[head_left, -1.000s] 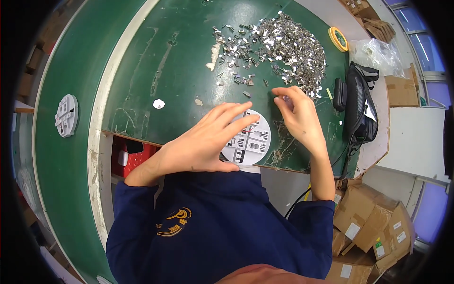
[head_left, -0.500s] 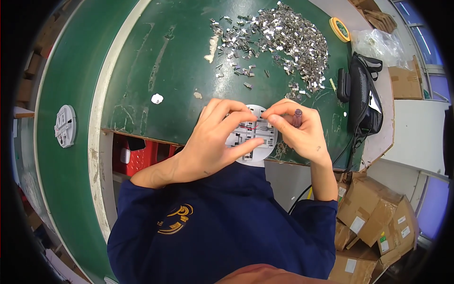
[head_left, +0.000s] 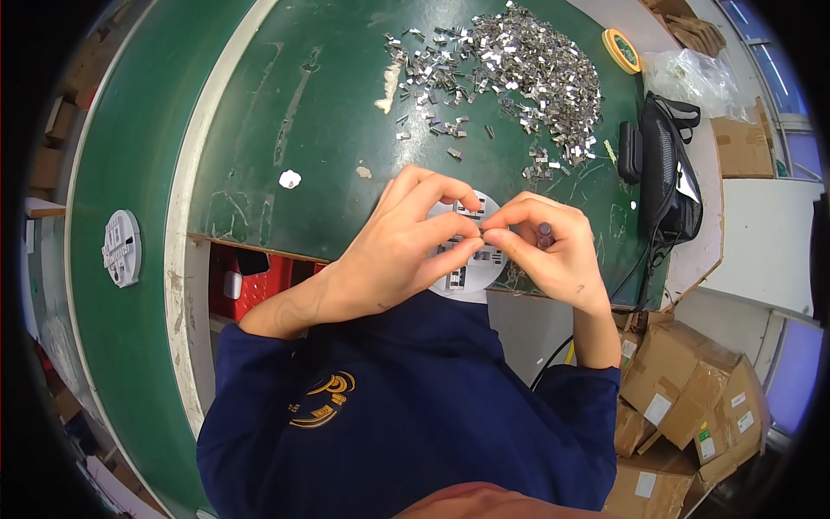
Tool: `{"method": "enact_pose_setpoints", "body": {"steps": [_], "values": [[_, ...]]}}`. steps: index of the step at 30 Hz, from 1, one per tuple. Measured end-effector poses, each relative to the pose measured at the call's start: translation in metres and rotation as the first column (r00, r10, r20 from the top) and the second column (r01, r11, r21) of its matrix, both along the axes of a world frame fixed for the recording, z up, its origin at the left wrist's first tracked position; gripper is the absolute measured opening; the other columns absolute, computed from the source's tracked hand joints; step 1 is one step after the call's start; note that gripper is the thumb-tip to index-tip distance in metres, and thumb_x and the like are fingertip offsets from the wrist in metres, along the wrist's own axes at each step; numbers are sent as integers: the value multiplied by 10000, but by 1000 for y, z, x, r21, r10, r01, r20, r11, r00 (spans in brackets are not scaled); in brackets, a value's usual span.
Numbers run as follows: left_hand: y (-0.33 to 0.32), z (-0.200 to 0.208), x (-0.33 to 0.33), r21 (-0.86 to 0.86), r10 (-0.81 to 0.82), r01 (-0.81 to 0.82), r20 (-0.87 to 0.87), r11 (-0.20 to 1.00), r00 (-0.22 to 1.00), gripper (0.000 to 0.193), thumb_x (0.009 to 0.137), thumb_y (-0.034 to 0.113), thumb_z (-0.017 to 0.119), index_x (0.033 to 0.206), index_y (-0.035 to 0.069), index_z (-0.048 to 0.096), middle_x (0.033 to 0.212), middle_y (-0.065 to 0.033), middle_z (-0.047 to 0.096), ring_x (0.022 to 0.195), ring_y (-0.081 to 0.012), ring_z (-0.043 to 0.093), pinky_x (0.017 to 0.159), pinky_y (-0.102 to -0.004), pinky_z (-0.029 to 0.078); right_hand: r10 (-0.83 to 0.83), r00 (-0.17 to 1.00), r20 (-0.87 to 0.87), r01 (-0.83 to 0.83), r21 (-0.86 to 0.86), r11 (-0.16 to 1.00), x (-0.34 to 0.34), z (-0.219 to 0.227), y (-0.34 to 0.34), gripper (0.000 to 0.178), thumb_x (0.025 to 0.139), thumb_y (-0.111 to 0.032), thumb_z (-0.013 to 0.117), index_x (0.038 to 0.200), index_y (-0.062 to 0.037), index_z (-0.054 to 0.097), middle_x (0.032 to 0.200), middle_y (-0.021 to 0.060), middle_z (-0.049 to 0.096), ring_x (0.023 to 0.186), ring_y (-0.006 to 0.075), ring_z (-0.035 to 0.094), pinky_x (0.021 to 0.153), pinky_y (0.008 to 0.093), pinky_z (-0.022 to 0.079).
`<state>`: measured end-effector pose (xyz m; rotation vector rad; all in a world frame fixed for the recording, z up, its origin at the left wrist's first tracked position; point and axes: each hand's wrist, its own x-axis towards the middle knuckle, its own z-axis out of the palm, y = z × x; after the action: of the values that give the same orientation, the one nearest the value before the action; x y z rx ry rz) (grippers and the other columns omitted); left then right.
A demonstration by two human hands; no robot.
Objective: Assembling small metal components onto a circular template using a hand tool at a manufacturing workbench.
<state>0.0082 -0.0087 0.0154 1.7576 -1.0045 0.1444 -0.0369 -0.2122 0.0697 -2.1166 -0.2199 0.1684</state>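
Over a white round plastic disc (head_left: 491,208) at the table's front edge, both hands meet. The disc has raised slots with small dark and silvery parts in them. My left hand (head_left: 402,229) is closed in a pinch, thumb and index tips together above the disc; what lies between them is too small to make out. Touching those tips, my right hand (head_left: 553,246) pinches with its thumb and index finger too. A dark purple tool handle (head_left: 545,234) sticks up from the right hand's curled fingers; its other end is hidden. The fingers cover much of the disc.
A big heap of small metal clips (head_left: 545,78) spreads across the green table (head_left: 251,164). A yellow tape roll (head_left: 622,51) and a black bag (head_left: 670,169) lie at the right. Another white disc (head_left: 121,248) sits far left. Cardboard boxes (head_left: 679,372) stand at the lower right.
My fingertips have come together over the disc; before, they were apart with a thin red wire showing between them. The left index finger and thumb have closed into a pinch.
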Motion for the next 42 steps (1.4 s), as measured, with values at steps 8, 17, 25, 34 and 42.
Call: {"method": "enact_pose_setpoints", "body": {"steps": [8, 17, 25, 34, 42], "values": [[2, -12, -7, 58, 60, -58, -32, 997, 998, 222, 718, 31, 781, 924, 70, 707, 1086, -53, 628, 946, -247, 539, 770, -347, 479, -166, 985, -47, 164, -47, 985, -16, -20, 1, 87, 868, -49, 677, 940, -1, 678, 826, 65, 673, 622, 79, 568, 539, 237, 443], [8, -14, -2, 48, -87, 91, -65, 995, 994, 225, 709, 21, 782, 918, 67, 715, 1111, -58, 639, 991, -250, 566, 816, -336, 494, -179, 980, 85, 188, -101, 977, -18, -28, 6, 82, 872, -42, 662, 931, 13, 655, 813, 88, 665, 611, 113, 575, 551, 260, 454], [6, -20, 2, 16, -75, 77, -98, 997, 992, 186, 750, 18, 750, 925, 35, 690, 1117, -67, 637, 979, -249, 575, 811, -340, 492, -210, 975, 79, 216, -80, 973, -19, -29, 7, 83, 870, -41, 663, 928, 16, 650, 800, 87, 658, 587, 117, 552, 545, 264, 445], [11, -15, 1, 57, -114, 116, -44, 992, 993, 165, 765, 21, 740, 915, 35, 675, 1072, -53, 647, 965, -238, 571, 813, -340, 482, -211, 974, 82, 217, -83, 973, -20, -29, 7, 81, 863, -31, 667, 928, 15, 653, 792, 80, 657, 583, 108, 541, 537, 259, 435], [2, -11, 5, 55, -90, 104, -215, 993, 972, 141, 773, 22, 732, 905, 50, 693, 1023, -33, 631, 936, -214, 557, 800, -322, 470, -74, 989, 127, 74, 2, 997, -11, -31, -11, 78, 856, 17, 656, 933, 13, 669, 846, 77, 676, 654, 80, 571, 529, 220, 416]]}}
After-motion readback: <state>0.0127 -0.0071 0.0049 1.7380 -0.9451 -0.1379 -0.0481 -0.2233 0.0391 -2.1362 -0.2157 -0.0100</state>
